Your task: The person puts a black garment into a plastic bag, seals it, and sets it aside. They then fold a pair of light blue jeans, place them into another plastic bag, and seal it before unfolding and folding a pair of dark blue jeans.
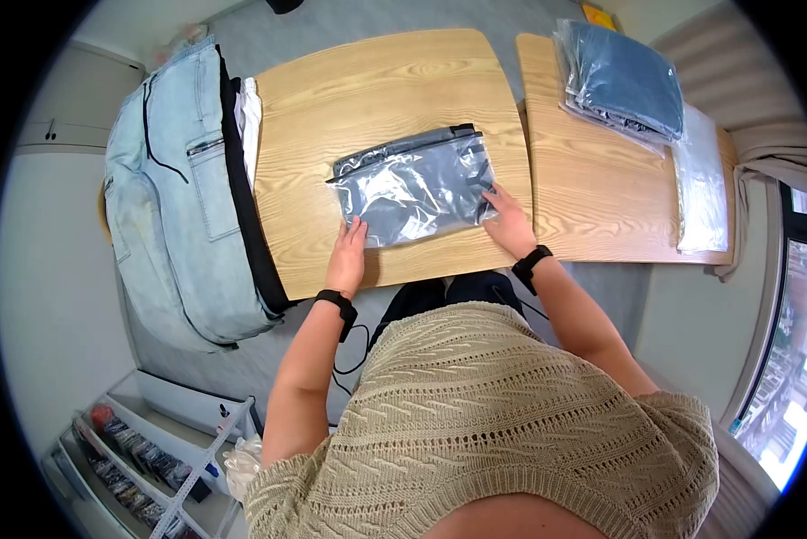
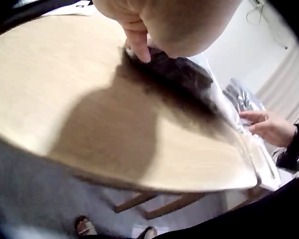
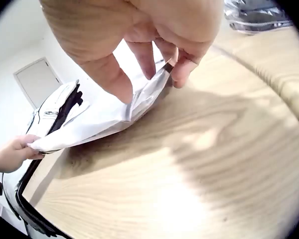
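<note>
A clear plastic bag (image 1: 412,202) lies on the wooden table with a folded dark grey garment (image 1: 394,151) inside, part of which shows past the bag's dark-edged opening at the far side. At the near left corner my left hand (image 1: 348,256) holds the bag between thumb and fingers. My right hand (image 1: 509,225) grips the bag's right side; the right wrist view shows the thumb and fingers on the plastic (image 3: 134,107) at its edge. From the left wrist, the bag's near edge (image 2: 182,74) appears raised over its shadow.
Light blue jeans (image 1: 174,207) lie piled at the left with black and white cloth beside them. On the second table (image 1: 601,198) at the right are stacked bagged garments (image 1: 623,81) and flat clear bags (image 1: 701,189). A white storage rack (image 1: 152,449) stands at lower left.
</note>
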The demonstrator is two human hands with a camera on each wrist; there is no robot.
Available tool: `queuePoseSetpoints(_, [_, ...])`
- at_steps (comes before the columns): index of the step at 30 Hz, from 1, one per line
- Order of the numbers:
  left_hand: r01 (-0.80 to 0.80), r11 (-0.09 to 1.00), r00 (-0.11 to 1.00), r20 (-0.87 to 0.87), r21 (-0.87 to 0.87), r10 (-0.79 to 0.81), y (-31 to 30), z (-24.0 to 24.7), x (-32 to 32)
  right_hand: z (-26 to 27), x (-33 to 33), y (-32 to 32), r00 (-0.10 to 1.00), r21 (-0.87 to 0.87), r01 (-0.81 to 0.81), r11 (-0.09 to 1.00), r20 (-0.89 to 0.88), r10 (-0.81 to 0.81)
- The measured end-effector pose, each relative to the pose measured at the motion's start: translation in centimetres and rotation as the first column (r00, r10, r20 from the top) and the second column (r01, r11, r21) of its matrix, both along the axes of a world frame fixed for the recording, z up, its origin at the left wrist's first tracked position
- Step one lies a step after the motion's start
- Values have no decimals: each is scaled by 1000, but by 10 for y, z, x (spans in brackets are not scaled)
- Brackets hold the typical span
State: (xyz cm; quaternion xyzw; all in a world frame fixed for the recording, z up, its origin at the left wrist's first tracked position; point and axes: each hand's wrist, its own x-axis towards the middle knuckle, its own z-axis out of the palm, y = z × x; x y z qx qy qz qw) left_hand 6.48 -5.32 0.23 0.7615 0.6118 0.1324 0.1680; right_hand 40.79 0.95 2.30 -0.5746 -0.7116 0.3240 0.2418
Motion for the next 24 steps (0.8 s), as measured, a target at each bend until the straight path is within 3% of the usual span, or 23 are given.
queuePoseSetpoints(3, [11,995,990,139,102,-25,7,51,-2,41,12,8,998,48,-4,999,66,1])
queuePoseSetpoints(4, [9,994,991,135,109,-24,10,77,-2,59,18,11,999,19,-14,1000,-51,15])
queuePoseSetpoints(6, [-156,972,967,172,-177,186,13,124,-1,99,20,11,970,-40,-3,999,-241,-7])
queuePoseSetpoints(7, [-157,973,967,171,-172,186,15,130,-4,101,18,11,970,-36,-4,999,-243,-5])
queuePoseSetpoints(9, [-198,953,943,219,-229,249,22,139,-15,104,12,16,901,76,33,997,-433,4])
queuePoseSetpoints(11, [-219,949,937,222,-228,270,29,135,-21,89,9,30,933,164,57,985,-361,6])
queuePoseSetpoints(13, [-321,908,760,500,-268,416,36,123,-25,72,6,48,958,253,75,965,-287,0])
queuePoseSetpoints(14, [-321,910,762,500,-261,412,37,109,-27,67,3,56,953,156,72,985,-302,-21])
queuePoseSetpoints(16, [-345,894,470,772,-285,427,38,85,-28,53,0,72,947,60,69,996,-318,-46])
queuePoseSetpoints(17, [-343,896,473,773,-281,423,36,83,-26,45,0,82,958,25,4,1000,-288,4])
queuePoseSetpoints(19, [-260,958,603,754,-124,261,26,76,-16,30,-1,88,965,-7,-55,998,-259,51])
queuePoseSetpoints(21, [-319,938,595,742,-134,308,26,47,-16,17,-8,90,822,-90,35,995,-564,-80])
queuePoseSetpoints(22, [-309,941,683,656,-137,320,28,43,-17,11,-8,92,822,-88,34,996,-564,-78])
queuePoseSetpoints(23, [-301,943,761,560,-142,328,29,40,-20,6,-6,96,939,121,-34,992,-336,74])
queuePoseSetpoints(24, [-265,946,776,540,-187,325,33,35,-21,1,-4,99,982,300,-152,942,-61,178])
